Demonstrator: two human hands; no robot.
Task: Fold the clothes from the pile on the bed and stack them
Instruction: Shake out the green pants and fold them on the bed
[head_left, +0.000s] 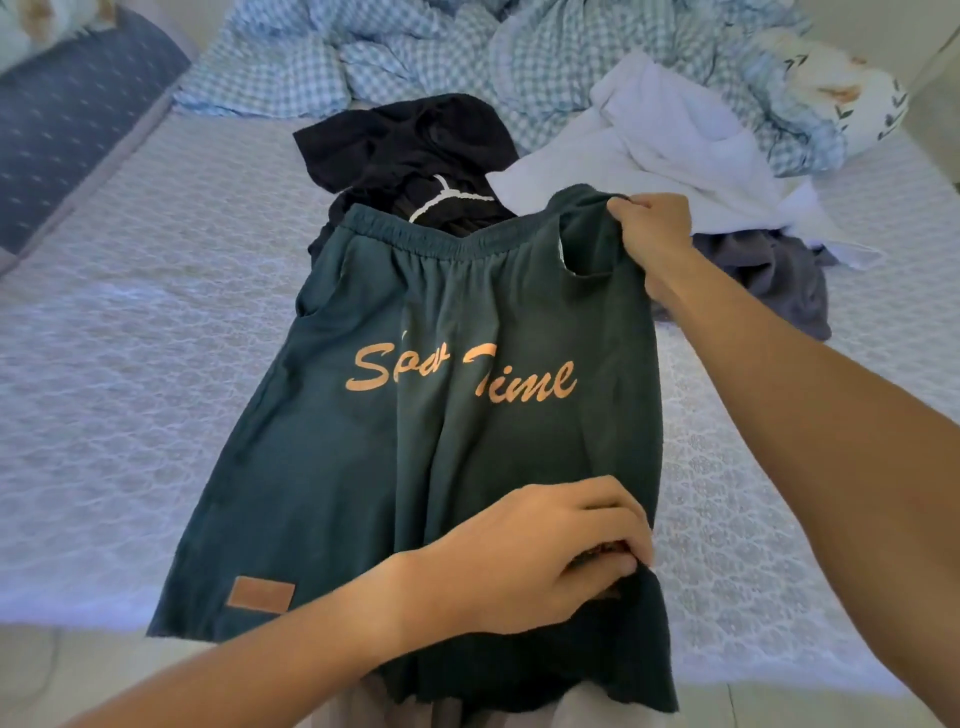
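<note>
both hands' fingers (618, 564) pinch the green shorts (415, 415) at its right edge.

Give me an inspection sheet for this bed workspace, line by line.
Surface: bed with pale patterned cover, mostly bare on the left.
Job's things: green shorts spread flat, lettered side up; black garment beyond them; white garment and grey garment heaped at right.
Clutter: crumpled checked blanket and floral pillow at the far end.
Grippers: left hand pinches the shorts' near right hem; right hand grips the waistband corner.
Cables: nothing seen.
Surroundings: blue patterned cushion far left; floor at the near edge.
</note>
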